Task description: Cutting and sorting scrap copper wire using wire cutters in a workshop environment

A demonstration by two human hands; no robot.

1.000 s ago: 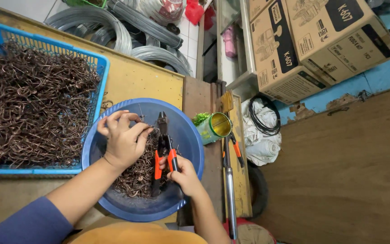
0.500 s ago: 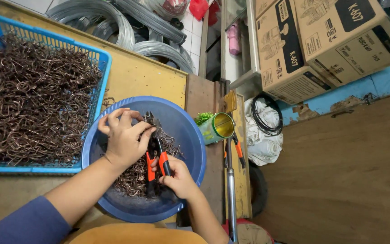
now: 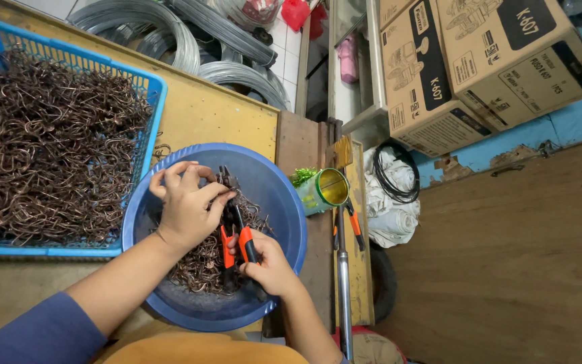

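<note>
The pliers [image 3: 236,232] have tipped slightly since before; right hand [image 3: 271,264] grips their handles, left hand [image 3: 186,205] pinches a wire hook. Blue basket [image 3: 144,84] remains heaped, basin [image 3: 284,202] part-filled.

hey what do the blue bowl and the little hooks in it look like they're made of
The blue bowl looks like moulded plastic: uniform colour, smooth, slightly glossy wall. The hooks look like bent metal wire with a brownish, coppery or rusty finish; which one the picture can't settle.
</note>
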